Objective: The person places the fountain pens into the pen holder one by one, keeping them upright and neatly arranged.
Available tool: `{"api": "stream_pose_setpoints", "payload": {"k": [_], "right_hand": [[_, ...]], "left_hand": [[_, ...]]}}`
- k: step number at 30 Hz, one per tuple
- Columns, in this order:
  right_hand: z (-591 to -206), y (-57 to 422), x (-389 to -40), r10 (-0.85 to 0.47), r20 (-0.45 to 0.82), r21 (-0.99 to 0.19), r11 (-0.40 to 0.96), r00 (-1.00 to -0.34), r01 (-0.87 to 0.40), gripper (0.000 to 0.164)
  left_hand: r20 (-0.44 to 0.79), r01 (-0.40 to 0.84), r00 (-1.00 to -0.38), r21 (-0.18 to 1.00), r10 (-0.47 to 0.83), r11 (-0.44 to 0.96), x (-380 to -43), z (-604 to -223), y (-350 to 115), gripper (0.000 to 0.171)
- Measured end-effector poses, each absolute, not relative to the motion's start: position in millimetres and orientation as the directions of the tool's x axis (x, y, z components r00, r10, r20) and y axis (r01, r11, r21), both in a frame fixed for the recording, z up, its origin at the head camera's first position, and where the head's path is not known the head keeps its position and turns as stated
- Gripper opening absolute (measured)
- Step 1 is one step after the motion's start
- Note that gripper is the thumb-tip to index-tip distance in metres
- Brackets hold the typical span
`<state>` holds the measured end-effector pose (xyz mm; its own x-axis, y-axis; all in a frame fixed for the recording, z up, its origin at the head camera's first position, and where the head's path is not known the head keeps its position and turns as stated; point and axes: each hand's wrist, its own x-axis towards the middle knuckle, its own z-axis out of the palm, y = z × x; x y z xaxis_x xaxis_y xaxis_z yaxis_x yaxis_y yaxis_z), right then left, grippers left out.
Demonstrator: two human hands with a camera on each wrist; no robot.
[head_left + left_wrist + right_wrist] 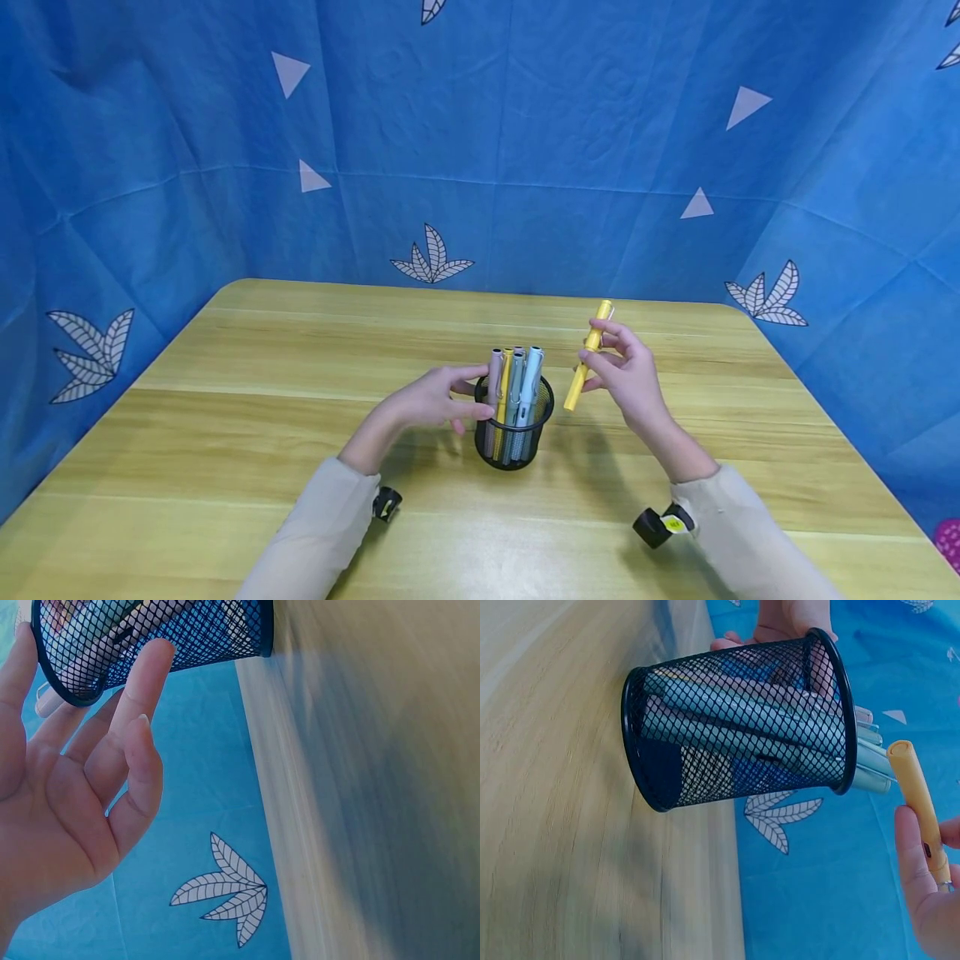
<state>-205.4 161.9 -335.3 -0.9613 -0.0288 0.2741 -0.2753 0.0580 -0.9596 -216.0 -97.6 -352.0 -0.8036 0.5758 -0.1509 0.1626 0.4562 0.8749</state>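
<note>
A black mesh pen holder (531, 435) stands upright on the table, with several capped pens in lilac, yellow, grey-blue and light blue (531, 375) inside. My left hand (446, 396) is at its left side, thumb and forefinger spread and touching the rim; the other fingers hang loosely below, beside the mesh (202, 637). To the right of the holder, my right hand (626, 371) pinches a yellow capped pen (577, 387) between thumb and fingers. That pen is tilted, its lower end apart from the holder, raised above the table. In the right wrist view, the pen (915, 787) appears beyond the holder's rim.
The wooden table (300, 417) has a pale grain surface. Behind it and at both sides hangs a blue cloth (525, 125) with leaf and triangle prints. Black wrist cameras sit at both sleeves (322, 517). A pink dotted thing (948, 542) shows at the right edge.
</note>
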Motion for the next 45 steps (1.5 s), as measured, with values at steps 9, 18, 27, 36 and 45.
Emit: {"api": "stream_pose_setpoints", "payload": {"k": [9, 18, 27, 36, 45], "right_hand": [[-336.7, 155.3, -203.8, -0.006, 0.324, -0.946, -0.021, -0.946, -0.323, 0.045], [-340.4, 149.7, -202.0, -0.008, 0.346, -0.938, 0.008, -0.938, -0.346, 0.056], [-347.5, 143.3, -201.5, -0.039, 0.415, -0.909, 0.005, -0.909, -0.416, 0.054], [-353.3, 140.1, -200.8, -0.058, 0.456, -0.889, 0.003, -0.888, -0.457, 0.054], [-354.7, 136.7, -201.1, -0.082, 0.507, -0.860, 0.022, -0.858, -0.510, 0.053]], "left_hand": [[-0.145, 0.167, -0.803, 0.876, 0.578, 0.453, -216.9, -353.5, -97.6, 0.069], [-0.150, 0.166, -0.801, 0.875, 0.579, 0.455, -216.6, -353.6, -97.7, 0.070], [-0.143, 0.170, -0.799, 0.878, 0.585, 0.447, -216.4, -354.0, -97.9, 0.070], [-0.149, 0.165, -0.802, 0.875, 0.578, 0.455, -216.5, -353.1, -97.6, 0.069], [-0.158, 0.158, -0.806, 0.871, 0.570, 0.465, -215.6, -352.9, -97.9, 0.070]]}}
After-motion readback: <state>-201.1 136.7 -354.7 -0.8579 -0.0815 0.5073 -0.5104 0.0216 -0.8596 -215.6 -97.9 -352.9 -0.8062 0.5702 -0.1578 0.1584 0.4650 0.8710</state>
